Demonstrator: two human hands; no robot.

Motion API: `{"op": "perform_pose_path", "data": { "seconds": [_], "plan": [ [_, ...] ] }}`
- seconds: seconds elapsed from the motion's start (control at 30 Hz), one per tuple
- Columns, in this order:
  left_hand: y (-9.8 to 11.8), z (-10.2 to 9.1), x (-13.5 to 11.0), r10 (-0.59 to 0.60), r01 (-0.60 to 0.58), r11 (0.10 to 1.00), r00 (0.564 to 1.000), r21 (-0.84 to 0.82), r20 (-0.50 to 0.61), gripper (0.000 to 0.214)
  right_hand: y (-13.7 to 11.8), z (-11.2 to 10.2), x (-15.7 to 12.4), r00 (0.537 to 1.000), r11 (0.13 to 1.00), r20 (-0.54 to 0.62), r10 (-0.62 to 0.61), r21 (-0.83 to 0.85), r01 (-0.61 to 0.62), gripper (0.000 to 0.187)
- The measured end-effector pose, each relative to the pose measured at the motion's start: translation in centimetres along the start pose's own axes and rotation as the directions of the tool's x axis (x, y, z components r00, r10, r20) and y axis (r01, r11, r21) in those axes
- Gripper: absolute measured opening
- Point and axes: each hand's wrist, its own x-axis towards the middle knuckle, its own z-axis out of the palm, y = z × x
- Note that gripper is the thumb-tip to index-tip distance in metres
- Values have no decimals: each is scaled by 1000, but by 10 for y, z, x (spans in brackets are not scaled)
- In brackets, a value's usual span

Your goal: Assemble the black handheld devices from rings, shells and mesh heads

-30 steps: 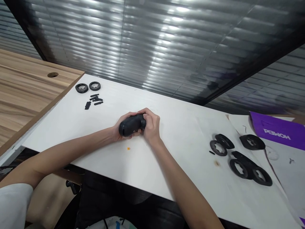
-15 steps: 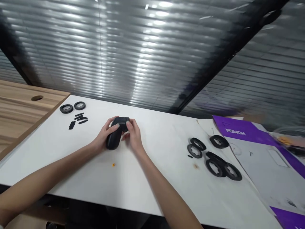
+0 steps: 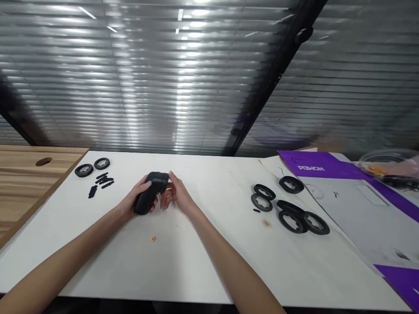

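My left hand (image 3: 133, 199) is wrapped round a curved black plastic handle (image 3: 148, 198) that rests on the white table (image 3: 203, 257), left of centre. Just to its right, my right hand (image 3: 175, 195) has its fingers loosely spread, with the fingertips touching the handle's upper end. A tiny orange bit (image 3: 153, 238) lies on the table in front of both hands.
Two black rings (image 3: 92, 167) and small black strips (image 3: 102, 182) lie at the back left. Several black rings (image 3: 290, 206) sit to the right. A purple and white sheet (image 3: 353, 187) covers the right end. A wooden desk (image 3: 22, 183) adjoins on the left.
The view has swung up and right. My right hand has let go of the handle's end and opened its fingers; my left hand still holds the handle.
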Motion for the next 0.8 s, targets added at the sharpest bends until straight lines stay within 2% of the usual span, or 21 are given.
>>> {"op": "perform_pose_path", "data": {
  "seconds": [0.13, 0.3, 0.5, 0.8],
  "plan": [
    [-2, -4, 2, -29, 29, 999, 1000, 23, 8, 69, 5, -4, 2, 1000, 1000, -9, -19, -18, 19, 67],
    [-5, -11, 2, -57, 56, 996, 998, 64, 21, 58, 7, -7, 1, 998, 999, 43, -38, 0, 38, 60],
    [4, -6, -3, -59, 59, 994, 998, 95, -11, 60, -4, 1, -5, 998, 999, 48, -45, 18, 44, 61],
    [4, -6, -3, -58, 58, 995, 998, 79, 0, 61, -4, 0, -7, 996, 997, 61, -69, 22, 68, 55]
  ]
}}
